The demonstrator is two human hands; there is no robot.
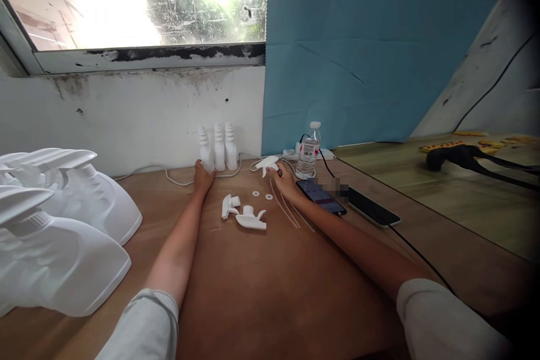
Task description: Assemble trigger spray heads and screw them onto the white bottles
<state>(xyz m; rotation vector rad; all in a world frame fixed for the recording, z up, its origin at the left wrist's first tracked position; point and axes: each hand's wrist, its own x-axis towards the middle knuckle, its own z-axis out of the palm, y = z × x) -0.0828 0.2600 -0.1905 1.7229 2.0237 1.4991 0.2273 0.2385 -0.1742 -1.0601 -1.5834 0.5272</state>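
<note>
My left hand [204, 175] is closed around the lower part of a white spray bottle body [205, 146] without a head, at the left of a row by the wall. Two more headless bottle bodies, a middle one [219, 147] and a right one [230, 147], stand upright beside it. My right hand [284, 179] grips a white trigger spray head [268, 163]. Two loose trigger heads, one on its side [229, 206] and one upside down [252, 218], lie nearer me. Small white washers [255, 194] and thin clear dip tubes [287, 211] lie beside my right hand.
Several assembled white spray bottles [76, 259] crowd the table's left. On the right are a water bottle [309, 152], a phone [323, 196], and a dark flat device [371, 207] with a black cable. A pale cable [177, 182] runs along the wall.
</note>
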